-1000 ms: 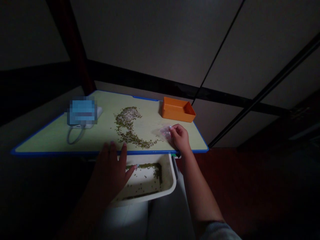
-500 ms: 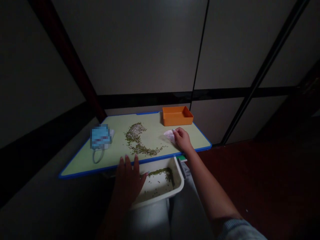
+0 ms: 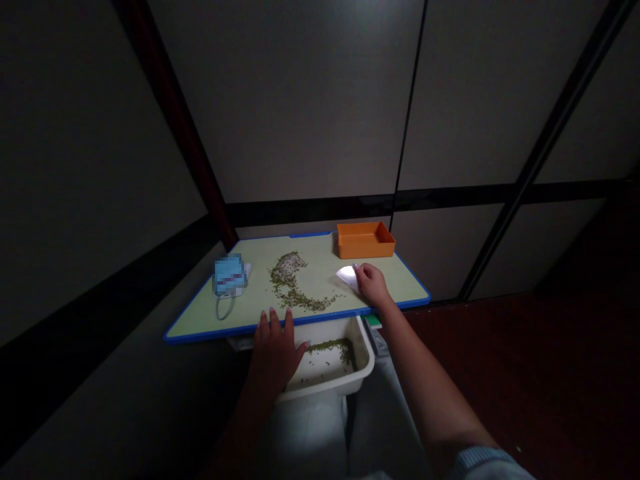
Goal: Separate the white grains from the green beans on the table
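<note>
Between the fingertips of my right hand (image 3: 373, 283) is a thin, pale, shiny sheet-like piece (image 3: 346, 273), held just over the board on the right. What it is made of I cannot make out. My left hand (image 3: 277, 340) rests with fingers spread at the front edge of the pale yellow-green board (image 3: 255, 263), nothing in it. Small green grains (image 3: 305, 300) lie scattered in a curved band on the board, with a paler, whitish patch of grains (image 3: 290, 265) at the far end. Under the front edge, a white tub (image 3: 367, 363) holds more green grains along its far side.
An orange open box (image 3: 366, 248) stands at the board's back right corner. On the left lies a blurred blue item (image 3: 230, 275) with a grey loop (image 3: 225, 308). Dark panelled walls (image 3: 310, 133) rise behind the board.
The whole scene has shifted to the right in view as my head turned. The pale piece in my right hand now catches bright light. My left hand stays at the board's edge.
</note>
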A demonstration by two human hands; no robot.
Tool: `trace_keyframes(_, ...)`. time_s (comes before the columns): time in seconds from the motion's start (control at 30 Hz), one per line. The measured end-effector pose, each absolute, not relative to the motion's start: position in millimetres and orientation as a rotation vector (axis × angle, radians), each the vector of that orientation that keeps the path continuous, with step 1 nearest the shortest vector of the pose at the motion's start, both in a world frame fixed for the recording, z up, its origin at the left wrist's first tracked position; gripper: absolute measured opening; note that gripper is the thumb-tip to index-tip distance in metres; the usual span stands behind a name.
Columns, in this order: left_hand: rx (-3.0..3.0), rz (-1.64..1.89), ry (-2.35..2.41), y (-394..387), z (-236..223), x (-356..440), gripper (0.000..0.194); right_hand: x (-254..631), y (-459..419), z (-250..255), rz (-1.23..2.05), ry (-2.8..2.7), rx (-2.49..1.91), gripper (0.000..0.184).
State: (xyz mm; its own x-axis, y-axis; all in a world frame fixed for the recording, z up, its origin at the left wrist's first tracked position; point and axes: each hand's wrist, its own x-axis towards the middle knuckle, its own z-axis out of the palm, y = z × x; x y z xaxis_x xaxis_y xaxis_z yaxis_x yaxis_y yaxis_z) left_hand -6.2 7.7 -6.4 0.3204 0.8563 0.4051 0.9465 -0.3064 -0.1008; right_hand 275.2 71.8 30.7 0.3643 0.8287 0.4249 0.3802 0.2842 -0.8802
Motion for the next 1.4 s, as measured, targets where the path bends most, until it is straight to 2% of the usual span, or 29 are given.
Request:
trace_keyframes(0.9,-2.25,-0.419,-1.621,-5.0,13.5,1.1,0.079,274.6,73.3,27.4,0.456,-1.309,-1.337,0.044)
trace_keyframes(1.4,-2.264,-0.439,-1.589,-3.0,9.3,-0.3,0.08,274.9,72.9,27.7,0.412,-1.329,-1.338,0.043)
